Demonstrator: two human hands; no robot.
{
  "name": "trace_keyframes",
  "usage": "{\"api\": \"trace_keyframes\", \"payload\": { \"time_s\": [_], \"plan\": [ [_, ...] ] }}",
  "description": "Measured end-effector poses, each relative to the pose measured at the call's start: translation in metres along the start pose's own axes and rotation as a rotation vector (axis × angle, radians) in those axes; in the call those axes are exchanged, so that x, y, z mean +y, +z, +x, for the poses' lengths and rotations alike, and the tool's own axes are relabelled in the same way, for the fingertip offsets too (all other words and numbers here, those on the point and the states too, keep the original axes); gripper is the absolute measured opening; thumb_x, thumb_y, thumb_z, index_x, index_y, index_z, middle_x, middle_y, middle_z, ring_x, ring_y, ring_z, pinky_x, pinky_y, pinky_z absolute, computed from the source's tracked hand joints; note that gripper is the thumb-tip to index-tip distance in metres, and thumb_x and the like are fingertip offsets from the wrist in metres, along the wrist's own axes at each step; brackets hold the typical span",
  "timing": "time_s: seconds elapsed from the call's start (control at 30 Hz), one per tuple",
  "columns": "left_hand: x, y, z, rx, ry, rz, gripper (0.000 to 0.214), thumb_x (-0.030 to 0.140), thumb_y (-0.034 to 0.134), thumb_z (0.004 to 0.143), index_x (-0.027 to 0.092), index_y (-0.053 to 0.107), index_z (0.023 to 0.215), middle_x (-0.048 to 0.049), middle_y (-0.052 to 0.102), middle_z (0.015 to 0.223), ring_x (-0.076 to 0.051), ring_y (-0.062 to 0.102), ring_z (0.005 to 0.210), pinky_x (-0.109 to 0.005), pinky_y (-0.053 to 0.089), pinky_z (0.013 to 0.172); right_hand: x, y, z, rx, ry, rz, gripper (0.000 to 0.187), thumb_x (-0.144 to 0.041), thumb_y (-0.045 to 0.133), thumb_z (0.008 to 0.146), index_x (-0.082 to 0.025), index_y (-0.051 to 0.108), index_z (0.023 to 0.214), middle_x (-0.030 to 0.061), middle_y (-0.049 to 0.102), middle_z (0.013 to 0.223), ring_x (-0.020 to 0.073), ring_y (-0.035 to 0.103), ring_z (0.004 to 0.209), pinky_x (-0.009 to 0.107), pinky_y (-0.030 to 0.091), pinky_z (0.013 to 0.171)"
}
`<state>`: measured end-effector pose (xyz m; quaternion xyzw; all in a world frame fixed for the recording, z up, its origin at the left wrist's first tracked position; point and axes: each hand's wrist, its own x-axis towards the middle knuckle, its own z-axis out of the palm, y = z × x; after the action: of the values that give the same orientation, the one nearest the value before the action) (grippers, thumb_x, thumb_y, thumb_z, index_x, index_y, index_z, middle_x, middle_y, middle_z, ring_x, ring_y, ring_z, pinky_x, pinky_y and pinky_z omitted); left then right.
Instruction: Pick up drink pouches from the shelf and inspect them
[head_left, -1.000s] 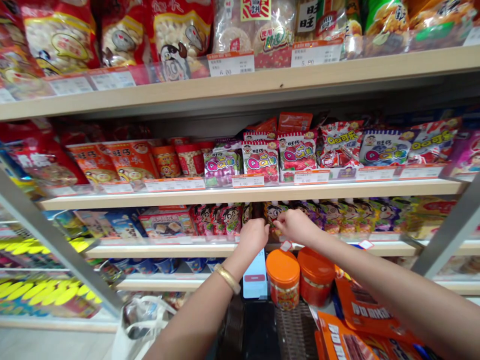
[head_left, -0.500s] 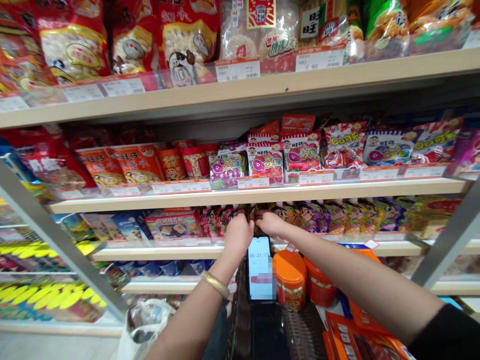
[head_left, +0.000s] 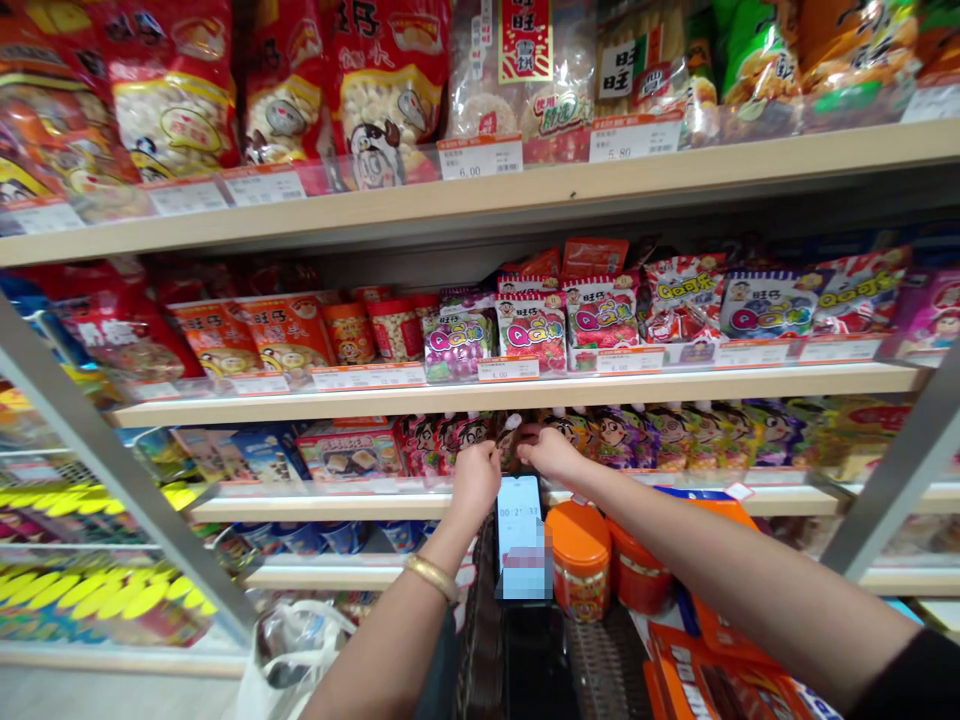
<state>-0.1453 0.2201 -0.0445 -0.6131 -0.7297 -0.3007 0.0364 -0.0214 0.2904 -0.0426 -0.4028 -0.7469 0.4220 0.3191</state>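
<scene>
My left hand [head_left: 478, 477] is closed, with its fingertips at the left edge of a dark brown spouted pouch [head_left: 508, 442]. From the other side, my right hand [head_left: 550, 453] reaches in with bent fingers on the same pouch. Its white cap points up and leans a little to the right. The pouch is at the front of the row, and my fingers hide part of it. To the left stand red spouted pouches [head_left: 442, 443]; purple and yellow ones [head_left: 626, 438] line up to the right. Just below my hands a phone [head_left: 519, 515] shows a running timer.
A dark woven basket [head_left: 611, 660] below holds orange-lidded tubs [head_left: 579, 555] and orange snack packets [head_left: 720, 670]. Gummy bags [head_left: 531, 328] fill the shelf above, whose edge [head_left: 517, 396] overhangs my hands. A white bag [head_left: 296, 650] is at lower left.
The brown pouch's white cap now shows between my hands. My left hand has shifted slightly down and left, my right slightly right. The view has tipped up a little.
</scene>
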Motion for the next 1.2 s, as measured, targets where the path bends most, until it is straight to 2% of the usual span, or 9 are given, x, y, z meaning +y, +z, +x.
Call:
{"api": "trace_keyframes", "payload": {
  "time_s": [0.17,0.27,0.4,0.47,0.57,0.7,0.77,0.9,1.2],
  "plan": [
    [-0.007,-0.009,-0.019,0.174,0.199,-0.187,0.034,0.008,0.044,0.084,0.019,0.070,0.104,-0.0071,0.073,0.105,-0.017,0.068,0.095,-0.029,0.052,0.086,-0.016,-0.008,-0.025,0.002,-0.086,0.138,0.029,-0.002,0.050,0.073,-0.013,0.065,0.094,0.0056,0.073,0.076,0.0151,0.068,0.071,0.026,0.053,0.066],
    [-0.002,-0.021,-0.029,0.354,0.347,-0.356,0.031,0.014,0.046,0.086,0.020,0.070,0.105,-0.0072,0.073,0.104,-0.019,0.069,0.095,-0.031,0.054,0.086,-0.027,-0.023,-0.046,0.021,-0.175,0.173,0.025,-0.006,0.052,0.074,-0.016,0.064,0.093,0.0046,0.072,0.083,0.0146,0.067,0.078,0.028,0.053,0.074],
    [0.025,-0.042,-0.044,0.417,0.398,-0.485,0.024,0.024,0.052,0.087,0.018,0.071,0.100,-0.0080,0.074,0.097,-0.019,0.069,0.089,-0.029,0.054,0.082,-0.035,-0.057,-0.076,0.100,-0.285,0.136,0.010,-0.022,0.066,0.071,-0.019,0.064,0.080,0.0030,0.065,0.086,0.0152,0.062,0.076,0.031,0.051,0.076],
    [0.044,-0.048,-0.051,0.377,0.354,-0.568,0.021,0.026,0.055,0.086,0.016,0.072,0.094,-0.0071,0.074,0.089,-0.018,0.068,0.081,-0.026,0.053,0.076,-0.034,-0.075,-0.090,0.204,-0.379,0.064,0.014,-0.027,0.070,0.068,-0.019,0.060,0.075,0.0022,0.061,0.085,0.0153,0.060,0.075,0.031,0.051,0.074],
    [0.073,-0.048,-0.057,0.270,0.256,-0.772,0.021,0.027,0.056,0.085,0.015,0.072,0.091,-0.0056,0.073,0.087,-0.017,0.066,0.078,-0.024,0.051,0.073,-0.026,-0.097,-0.111,0.233,-0.356,0.142,0.038,-0.034,0.076,0.064,-0.021,0.057,0.095,0.0039,0.062,0.094,0.0183,0.061,0.087,0.032,0.052,0.078],
    [0.104,-0.035,-0.056,0.124,0.145,-1.033,0.024,0.030,0.057,0.083,0.013,0.071,0.094,-0.0051,0.073,0.088,-0.017,0.065,0.081,-0.024,0.050,0.073,-0.009,-0.110,-0.137,-0.069,-0.212,0.264,0.046,-0.041,0.073,0.069,-0.021,0.060,0.108,0.0058,0.069,0.102,0.0216,0.066,0.094,0.037,0.052,0.085],
    [0.114,-0.027,-0.053,0.078,0.102,-1.072,0.022,0.031,0.058,0.081,0.012,0.069,0.083,-0.0025,0.070,0.076,-0.015,0.062,0.073,-0.021,0.049,0.066,0.001,-0.110,-0.147,-0.112,-0.161,0.302,0.045,-0.044,0.073,0.070,-0.019,0.063,0.106,0.0065,0.071,0.105,0.0229,0.067,0.094,0.039,0.052,0.088],
    [0.119,-0.008,-0.048,0.004,0.034,-1.068,0.028,0.038,0.060,0.079,0.012,0.063,0.070,0.0011,0.062,0.064,-0.012,0.057,0.063,-0.019,0.045,0.057,0.022,-0.101,-0.153,0.057,-0.083,0.404,0.045,-0.050,0.071,0.071,-0.018,0.065,0.102,0.0078,0.073,0.102,0.0240,0.068,0.090,0.039,0.054,0.084],
    [0.106,0.019,-0.067,-0.482,0.058,-1.137,0.050,0.038,0.077,0.067,0.012,0.063,0.108,-0.0106,0.070,0.107,-0.021,0.067,0.092,-0.032,0.054,0.085,0.036,-0.090,-0.153,0.224,-0.120,0.435,0.041,-0.052,0.068,0.074,-0.018,0.066,0.097,0.0077,0.073,0.098,0.0243,0.067,0.090,0.036,0.054,0.082]
  ]
}}
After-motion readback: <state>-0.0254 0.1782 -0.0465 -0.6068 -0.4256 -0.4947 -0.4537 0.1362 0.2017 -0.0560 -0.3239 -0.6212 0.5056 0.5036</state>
